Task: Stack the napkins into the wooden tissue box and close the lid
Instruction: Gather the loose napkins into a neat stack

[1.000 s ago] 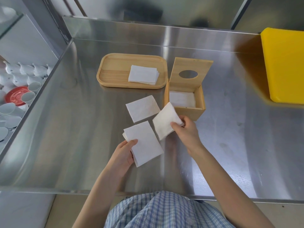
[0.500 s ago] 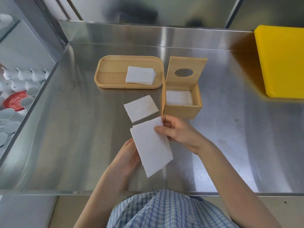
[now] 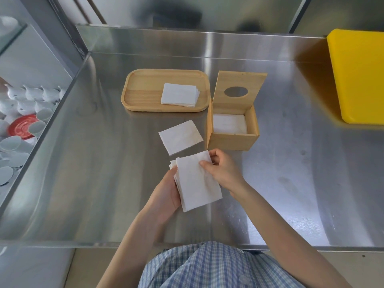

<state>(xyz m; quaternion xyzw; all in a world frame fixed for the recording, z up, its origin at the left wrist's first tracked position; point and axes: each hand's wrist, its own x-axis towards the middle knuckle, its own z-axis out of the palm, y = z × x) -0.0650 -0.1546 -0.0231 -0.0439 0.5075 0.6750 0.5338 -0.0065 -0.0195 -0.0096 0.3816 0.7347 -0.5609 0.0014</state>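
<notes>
A small stack of white napkins (image 3: 196,181) is held above the steel counter by both hands. My left hand (image 3: 166,194) supports it from below on the left, and my right hand (image 3: 221,169) pinches its upper right edge. The wooden tissue box (image 3: 232,139) stands just beyond, lid (image 3: 239,89) raised upright with an oval hole, and white napkins (image 3: 229,125) lie inside. One loose napkin (image 3: 180,137) lies flat left of the box. More napkins (image 3: 179,97) sit in a pile on the wooden tray (image 3: 143,94) behind.
A yellow board (image 3: 359,75) lies at the far right of the steel counter (image 3: 93,163). Left of the counter, lower down, are white cups and a red plate (image 3: 20,125). A raised steel back edge (image 3: 187,44) runs behind the tray.
My right hand carried a loose napkin from beside the box onto the stack in my left hand. The two hands now hold the gathered stack together, lifted slightly.
</notes>
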